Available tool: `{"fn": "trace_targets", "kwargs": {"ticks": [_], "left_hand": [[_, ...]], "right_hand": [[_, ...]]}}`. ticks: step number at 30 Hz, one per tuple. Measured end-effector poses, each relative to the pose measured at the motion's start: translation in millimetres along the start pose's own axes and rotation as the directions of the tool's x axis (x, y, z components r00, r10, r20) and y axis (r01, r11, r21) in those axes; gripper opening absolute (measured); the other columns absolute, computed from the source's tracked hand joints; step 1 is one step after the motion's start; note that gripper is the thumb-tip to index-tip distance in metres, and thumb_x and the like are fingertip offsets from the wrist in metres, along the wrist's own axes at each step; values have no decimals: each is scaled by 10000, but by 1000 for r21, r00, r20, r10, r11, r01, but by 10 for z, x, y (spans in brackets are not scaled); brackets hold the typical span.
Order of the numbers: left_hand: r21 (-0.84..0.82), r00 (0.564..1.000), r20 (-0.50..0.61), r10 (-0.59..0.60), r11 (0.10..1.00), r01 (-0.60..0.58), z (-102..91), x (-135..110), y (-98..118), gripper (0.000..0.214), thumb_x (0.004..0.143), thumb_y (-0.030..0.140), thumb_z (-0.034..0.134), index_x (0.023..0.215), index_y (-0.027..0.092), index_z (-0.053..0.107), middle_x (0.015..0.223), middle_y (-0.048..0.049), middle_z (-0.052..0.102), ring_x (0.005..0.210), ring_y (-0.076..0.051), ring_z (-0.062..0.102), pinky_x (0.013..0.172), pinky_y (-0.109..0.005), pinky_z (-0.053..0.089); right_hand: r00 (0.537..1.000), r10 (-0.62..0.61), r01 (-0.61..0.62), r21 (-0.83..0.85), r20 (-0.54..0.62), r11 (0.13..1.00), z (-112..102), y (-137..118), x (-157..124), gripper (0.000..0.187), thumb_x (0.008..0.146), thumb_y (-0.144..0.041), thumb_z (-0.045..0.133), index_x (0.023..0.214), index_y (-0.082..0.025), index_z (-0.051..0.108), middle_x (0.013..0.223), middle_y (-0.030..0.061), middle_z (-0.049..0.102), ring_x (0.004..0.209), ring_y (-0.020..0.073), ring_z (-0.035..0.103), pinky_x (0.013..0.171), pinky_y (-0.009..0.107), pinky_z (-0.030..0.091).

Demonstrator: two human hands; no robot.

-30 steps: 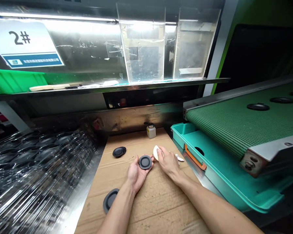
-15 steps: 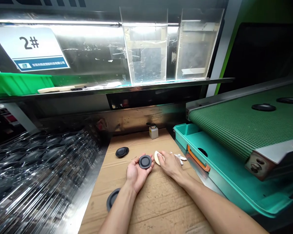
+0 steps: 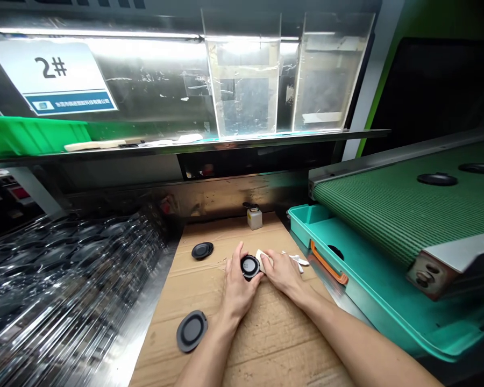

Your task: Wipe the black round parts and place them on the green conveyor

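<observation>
My left hand [image 3: 239, 287] grips a small round black disc [image 3: 249, 266] with a pale shiny centre, tilted up over the cardboard sheet [image 3: 242, 333]. My right hand [image 3: 280, 271] is closed on a white cloth pad [image 3: 261, 257] and presses it against the disc's right edge. Two more black discs lie on the cardboard: one [image 3: 202, 250] to the far left of my hands, one [image 3: 191, 330] near my left forearm.
A small white bottle [image 3: 254, 217] stands at the cardboard's back edge. A teal tray [image 3: 371, 301] with an orange handle [image 3: 328, 264] sits under a green conveyor belt [image 3: 403, 209] carrying black discs [image 3: 437, 179]. Stacked clear blister trays [image 3: 60, 290] fill the left. White scraps [image 3: 296, 260] lie beside my right hand.
My left hand has turned over and moved right, bringing the disc up against the cloth in my right hand. The lower disc, earlier partly behind my forearm, now shows whole.
</observation>
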State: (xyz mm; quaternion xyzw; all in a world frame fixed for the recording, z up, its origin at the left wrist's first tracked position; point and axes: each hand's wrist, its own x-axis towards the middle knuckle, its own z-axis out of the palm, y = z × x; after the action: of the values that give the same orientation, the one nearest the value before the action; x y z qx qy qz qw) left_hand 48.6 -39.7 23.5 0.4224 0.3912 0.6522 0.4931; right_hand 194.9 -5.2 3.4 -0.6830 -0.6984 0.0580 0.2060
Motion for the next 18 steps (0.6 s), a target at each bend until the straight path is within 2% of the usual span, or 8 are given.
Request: {"fn": "trace_targets", "kwargs": {"ticks": [3, 8, 13, 18], "left_hand": [[24, 999, 34, 22, 999, -22, -5, 6, -9, 758, 537, -108, 719, 1196, 245, 592, 1051, -63, 650, 1266, -229, 440, 1118, -322, 224], [208, 987, 130, 98, 970, -124, -42, 25, -85, 853, 580, 39, 781, 1330, 312, 480, 1166, -59, 580, 1282, -257, 389, 1131, -364, 180], [166, 984, 142, 104, 978, -127, -21, 12, -69, 802, 601, 42, 770, 1303, 317, 499, 1184, -56, 575, 1333, -249, 327, 1142, -355, 152], [103, 985, 114, 129, 985, -141, 9, -10, -41, 760, 589, 12, 770, 1259, 292, 545, 1170, -53, 589, 1287, -222, 402, 1126, -294, 198]], "right_hand": [[1000, -3, 3, -4, -4, 1000, 15, 8, 10, 467, 957, -509, 264, 1127, -283, 636, 930, 75, 695, 899, 232, 641, 723, 298, 383], [1000, -12, 12, 0, -1, 1000, 20, 17, 11, 477, 959, -509, 259, 1114, -271, 642, 927, 80, 695, 883, 229, 641, 718, 297, 381], [999, -27, 27, -1, -18, 1000, 18, 14, 9, 468, 958, -513, 262, 1099, -283, 644, 925, 66, 699, 884, 231, 644, 715, 299, 380], [999, -29, 29, 13, -20, 999, 19, 19, 8, 484, 954, -531, 265, 1089, -267, 647, 911, 70, 699, 892, 222, 643, 706, 284, 370]]}}
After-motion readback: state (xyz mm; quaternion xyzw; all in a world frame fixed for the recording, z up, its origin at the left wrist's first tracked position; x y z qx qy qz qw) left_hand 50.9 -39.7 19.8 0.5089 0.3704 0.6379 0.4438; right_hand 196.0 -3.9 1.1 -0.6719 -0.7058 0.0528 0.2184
